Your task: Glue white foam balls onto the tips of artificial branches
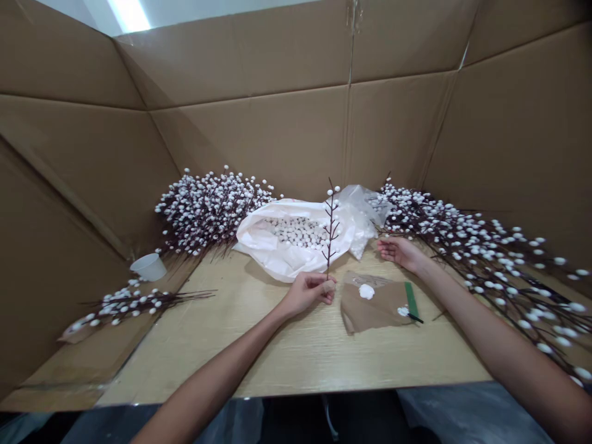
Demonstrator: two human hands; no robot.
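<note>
Upright in my left hand (311, 294) is a thin dark brown twig (330, 237), pinched at its lower end, with a few white berries on its side stubs. Behind it lies an open white bag (272, 262) full of loose white berries. My right hand (396, 253) hovers beside a clear plastic bag (363, 231), its fingers curled; whether something is between them is too small to make out. Between the hands, nearer the table's front, a brown sheet (377, 311) bears two white blobs, a green strip (411, 300) and a small black stick (415, 317).
Bundles of white-berried twigs lie at the back left (208, 209) and along the right (462, 240). A smaller bunch (124, 303) and a translucent cup (148, 267) are at the left. Cardboard walls (277, 135) enclose the wooden table (208, 351) at the back and sides.
</note>
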